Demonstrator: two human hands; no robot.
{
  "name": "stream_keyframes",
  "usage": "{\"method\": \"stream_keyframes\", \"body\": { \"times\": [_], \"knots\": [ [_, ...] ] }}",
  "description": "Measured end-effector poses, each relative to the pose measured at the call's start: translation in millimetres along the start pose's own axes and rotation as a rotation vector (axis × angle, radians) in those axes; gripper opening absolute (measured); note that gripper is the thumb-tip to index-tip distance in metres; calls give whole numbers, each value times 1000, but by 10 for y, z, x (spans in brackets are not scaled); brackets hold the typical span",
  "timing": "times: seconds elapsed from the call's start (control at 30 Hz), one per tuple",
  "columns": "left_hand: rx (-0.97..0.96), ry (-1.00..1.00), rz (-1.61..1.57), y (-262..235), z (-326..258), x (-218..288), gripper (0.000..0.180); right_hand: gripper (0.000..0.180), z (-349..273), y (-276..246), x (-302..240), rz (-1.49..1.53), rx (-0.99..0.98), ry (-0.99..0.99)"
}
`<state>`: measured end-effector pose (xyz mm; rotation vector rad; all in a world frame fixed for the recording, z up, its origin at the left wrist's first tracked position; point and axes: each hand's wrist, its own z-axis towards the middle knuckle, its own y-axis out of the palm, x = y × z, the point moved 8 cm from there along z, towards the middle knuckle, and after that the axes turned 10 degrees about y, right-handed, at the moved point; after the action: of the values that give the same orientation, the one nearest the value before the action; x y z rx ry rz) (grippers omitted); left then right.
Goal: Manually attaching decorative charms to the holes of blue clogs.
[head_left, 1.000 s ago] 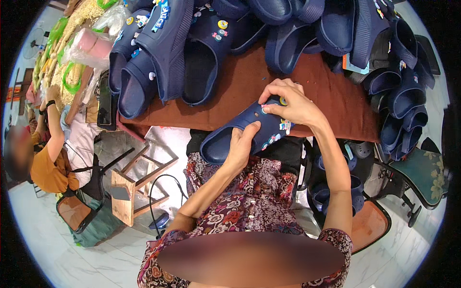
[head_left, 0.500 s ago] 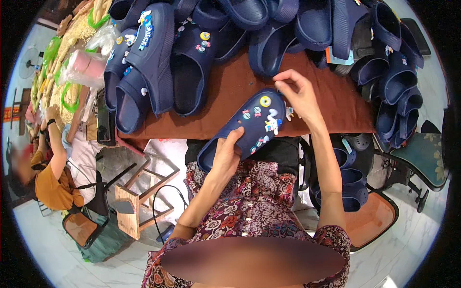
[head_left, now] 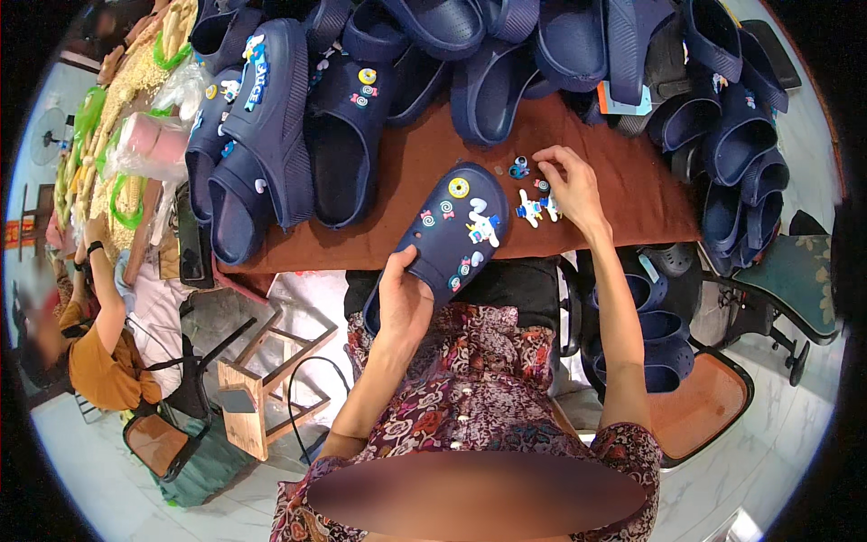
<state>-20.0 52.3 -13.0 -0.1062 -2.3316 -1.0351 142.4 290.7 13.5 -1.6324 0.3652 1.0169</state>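
Observation:
My left hand [head_left: 404, 294] grips a navy blue clog [head_left: 433, 239] near its heel, thumb on top and the other fingers underneath. Colourful charms sit on the clog's upper: a yellow ring, swirl candies and a white long-eared figure. Beyond its toe my right hand [head_left: 575, 191] is over the brown cloth, fingers bent and slightly apart, with nothing visible between them. Loose charms lie by those fingers: a small blue one [head_left: 518, 167], a swirl candy [head_left: 541, 185] and a white-and-blue figure [head_left: 528, 209], with another partly beneath the hand.
Many navy clogs [head_left: 348, 154] crowd the far and side parts of the brown cloth [head_left: 623, 199]. More clogs [head_left: 664, 336] rest below the table's right edge. A wooden stool [head_left: 253, 411] stands at left, where another person in an orange top [head_left: 113, 357] works by a pale heap.
My left hand has moved the clog slightly left and turned its upper more into view. My right hand has shifted right and nearer, uncovering the loose charms.

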Motion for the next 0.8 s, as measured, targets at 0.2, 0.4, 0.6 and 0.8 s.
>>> {"method": "stream_keyframes", "body": {
  "times": [0.2, 0.4, 0.6, 0.8],
  "knots": [
    [-16, -24, -67, 10, -13, 12, 45, 15, 0, 103, -191, -186, 19, -86],
    [-42, -41, -103, 16, -5, -19, 45, 18, -110, 262, -401, -396, -56, -283],
    [-45, -61, -86, -21, -27, -91, 42, 14, -127, 250, -370, -413, -13, -285],
    [-60, -63, -171, 20, -90, -85, 42, 15, -300, 19, -618, -26, 12, -82]
  ]
}}
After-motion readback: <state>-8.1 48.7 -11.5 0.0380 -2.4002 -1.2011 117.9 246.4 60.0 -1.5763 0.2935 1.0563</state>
